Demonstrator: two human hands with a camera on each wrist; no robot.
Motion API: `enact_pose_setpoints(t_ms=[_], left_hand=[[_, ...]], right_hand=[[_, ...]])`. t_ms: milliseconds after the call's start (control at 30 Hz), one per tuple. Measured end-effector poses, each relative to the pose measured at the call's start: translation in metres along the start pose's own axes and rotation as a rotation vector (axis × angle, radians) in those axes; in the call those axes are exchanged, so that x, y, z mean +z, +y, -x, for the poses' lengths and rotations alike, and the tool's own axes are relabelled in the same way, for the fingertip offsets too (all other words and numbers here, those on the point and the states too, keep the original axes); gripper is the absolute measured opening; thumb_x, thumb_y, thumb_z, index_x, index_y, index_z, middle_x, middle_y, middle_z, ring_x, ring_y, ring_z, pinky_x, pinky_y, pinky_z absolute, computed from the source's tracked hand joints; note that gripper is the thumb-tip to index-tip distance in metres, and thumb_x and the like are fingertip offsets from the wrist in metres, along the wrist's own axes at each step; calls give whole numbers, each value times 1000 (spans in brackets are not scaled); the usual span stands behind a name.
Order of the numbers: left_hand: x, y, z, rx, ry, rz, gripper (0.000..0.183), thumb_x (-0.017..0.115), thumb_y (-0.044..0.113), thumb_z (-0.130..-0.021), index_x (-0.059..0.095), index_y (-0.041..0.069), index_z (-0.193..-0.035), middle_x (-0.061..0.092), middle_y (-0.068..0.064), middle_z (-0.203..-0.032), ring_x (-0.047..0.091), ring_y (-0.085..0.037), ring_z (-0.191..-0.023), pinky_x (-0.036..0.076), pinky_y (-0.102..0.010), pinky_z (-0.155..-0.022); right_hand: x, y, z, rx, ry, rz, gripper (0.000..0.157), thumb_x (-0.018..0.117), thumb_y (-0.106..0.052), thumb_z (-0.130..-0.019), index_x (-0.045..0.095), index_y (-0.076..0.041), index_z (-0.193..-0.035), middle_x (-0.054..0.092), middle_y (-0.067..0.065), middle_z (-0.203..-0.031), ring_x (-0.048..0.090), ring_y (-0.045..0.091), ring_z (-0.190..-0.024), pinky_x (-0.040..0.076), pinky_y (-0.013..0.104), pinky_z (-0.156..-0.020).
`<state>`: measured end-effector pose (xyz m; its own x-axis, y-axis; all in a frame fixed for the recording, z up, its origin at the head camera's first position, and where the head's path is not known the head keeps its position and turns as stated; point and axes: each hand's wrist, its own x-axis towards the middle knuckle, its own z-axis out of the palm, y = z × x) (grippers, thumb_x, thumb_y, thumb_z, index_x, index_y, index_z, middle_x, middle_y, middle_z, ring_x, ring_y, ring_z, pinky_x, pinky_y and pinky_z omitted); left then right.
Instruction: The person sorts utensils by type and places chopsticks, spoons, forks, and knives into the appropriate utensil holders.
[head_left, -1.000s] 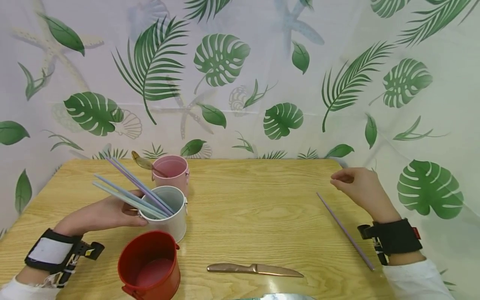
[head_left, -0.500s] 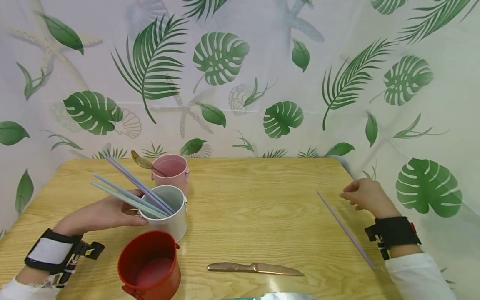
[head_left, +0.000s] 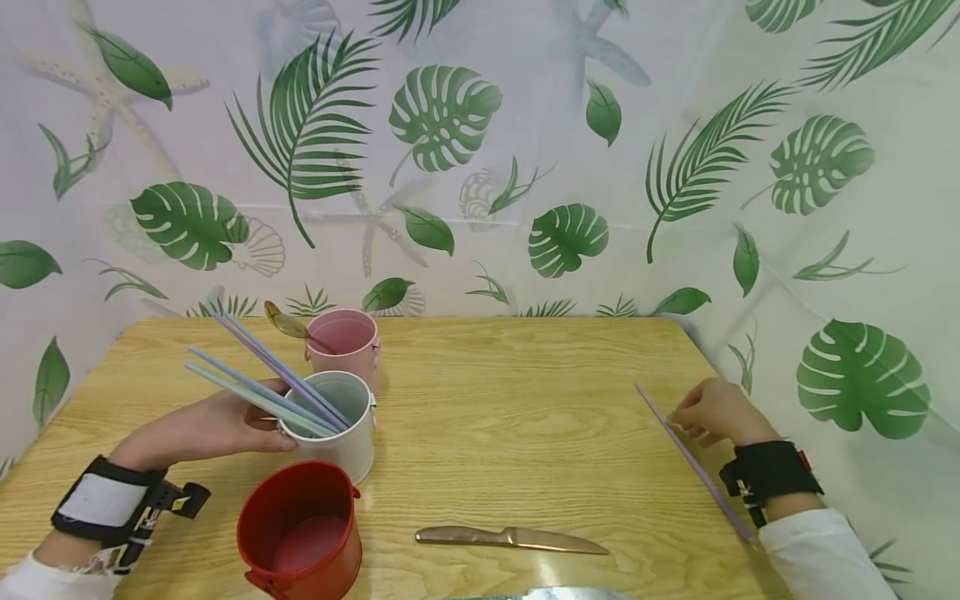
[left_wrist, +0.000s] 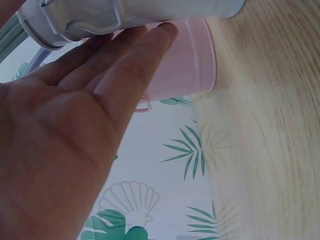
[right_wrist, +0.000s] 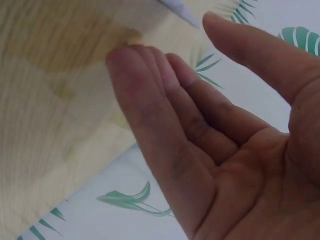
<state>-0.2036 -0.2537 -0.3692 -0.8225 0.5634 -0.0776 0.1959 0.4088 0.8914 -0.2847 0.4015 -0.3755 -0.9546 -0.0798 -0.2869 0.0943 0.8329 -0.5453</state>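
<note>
My left hand [head_left: 217, 427] holds the white bucket [head_left: 348, 454], thumb on its near side and the other fingers behind. In the left wrist view, long fingers [left_wrist: 135, 65] lie against the bucket's wall. Several pastel chopsticks [head_left: 288, 379] in purple, blue and pale green lean out of it to the left. A single purple chopstick [head_left: 708, 482] lies slantwise on the table at the right. Right beside its upper half is my right hand [head_left: 716, 412]. In the right wrist view, a gap separates the thumb from the loosely bent fingers [right_wrist: 150, 110], with nothing between them.
A pink bucket [head_left: 348, 358] with an amber spoon [head_left: 285, 321] stands behind the white one. A red bucket [head_left: 300, 533] is in front. A copper-coloured knife [head_left: 510, 537] lies near the table's front, above a partly cut-off blade [head_left: 573, 593]. Leaf-patterned cloth [head_left: 465, 250] borders the table [head_left: 517, 400].
My right hand has come down towards the table, first drifting right, then back left to the purple chopstick. The left hand and the buckets stay where they were.
</note>
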Motion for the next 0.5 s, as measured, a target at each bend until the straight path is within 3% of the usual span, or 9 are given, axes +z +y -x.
enact_pose_setpoints(t_ms=[267,500], left_hand=[[-2,0,-2,-2,-5,16,69,77,13,-94,41,-11,-147,62,-25,-135,67,-32,-117,59,-34,-92],[-4,3,-3,-15,-3,11,68,78,14,-94,43,-11,-146,63,-24,-134,67,-32,-116,59,-34,-91]], right_hand=[[5,5,-1,-10,4,18,18,77,-12,-87,74,5,-85,70,7,-74,69,21,-67,63,40,-60],[4,2,5,-4,-33,32,16,77,-12,-85,73,3,-83,70,6,-71,69,21,-64,62,40,-58]])
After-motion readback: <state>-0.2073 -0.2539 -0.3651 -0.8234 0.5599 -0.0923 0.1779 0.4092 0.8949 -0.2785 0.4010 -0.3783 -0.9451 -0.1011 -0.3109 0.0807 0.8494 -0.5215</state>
